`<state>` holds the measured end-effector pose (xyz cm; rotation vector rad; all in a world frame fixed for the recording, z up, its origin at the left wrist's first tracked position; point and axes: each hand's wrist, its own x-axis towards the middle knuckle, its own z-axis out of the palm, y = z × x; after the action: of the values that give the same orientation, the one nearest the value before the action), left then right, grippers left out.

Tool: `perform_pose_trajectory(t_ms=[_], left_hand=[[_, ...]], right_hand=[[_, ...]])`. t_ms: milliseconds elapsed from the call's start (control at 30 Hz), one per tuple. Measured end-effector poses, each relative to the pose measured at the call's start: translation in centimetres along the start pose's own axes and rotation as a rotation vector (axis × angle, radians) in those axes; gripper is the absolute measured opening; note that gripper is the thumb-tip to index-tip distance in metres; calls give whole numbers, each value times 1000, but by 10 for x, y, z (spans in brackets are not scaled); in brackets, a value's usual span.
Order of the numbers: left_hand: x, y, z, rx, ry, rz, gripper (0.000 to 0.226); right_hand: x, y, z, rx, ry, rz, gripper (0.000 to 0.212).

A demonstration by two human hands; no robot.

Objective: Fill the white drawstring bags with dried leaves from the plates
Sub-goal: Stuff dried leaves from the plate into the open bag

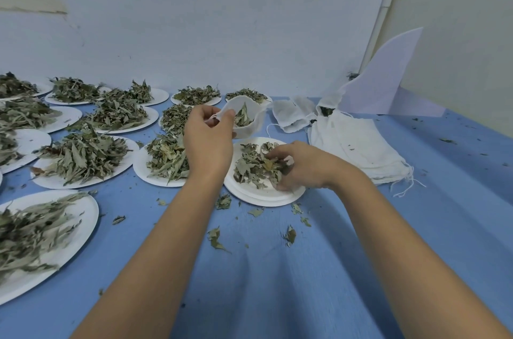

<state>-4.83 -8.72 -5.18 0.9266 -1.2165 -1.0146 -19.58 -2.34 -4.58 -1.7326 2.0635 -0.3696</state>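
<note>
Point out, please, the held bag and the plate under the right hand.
held bag (258, 122): head view, on its white side wall.
plate (259, 193): head view, on the bare near rim.

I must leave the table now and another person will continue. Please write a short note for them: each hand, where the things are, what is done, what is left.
Left hand: pinches the rim of a white drawstring bag, holding it open; a few leaves are inside.
Right hand: fingers curled into the dried leaves on the near plate.
Flat bags lie piled to the right.
Done: this bag is started.
Left: fill it, then the flat bags; many full plates wait on the left.
</note>
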Motion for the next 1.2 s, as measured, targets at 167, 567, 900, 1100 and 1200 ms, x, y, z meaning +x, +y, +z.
perform_pose_trajectory(t_ms=[167, 567, 900, 1100, 1200], left_hand=[[1, -2, 0, -15, 7, -6, 16], [5, -1, -2, -65, 83, 39, 16], [5, -1, -3, -54, 74, 24, 16], [3, 0, -2, -29, 77, 12, 18], [3, 0, -3, -29, 74, 9, 18]], right_hand=[[8, 7, 6, 21, 187, -44, 45], [13, 13, 8, -28, 285, -86, 58], [7, 1, 7, -60, 68, -213, 56], [10, -3, 14, -90, 65, -222, 39], [12, -2, 17, -117, 100, -218, 38]])
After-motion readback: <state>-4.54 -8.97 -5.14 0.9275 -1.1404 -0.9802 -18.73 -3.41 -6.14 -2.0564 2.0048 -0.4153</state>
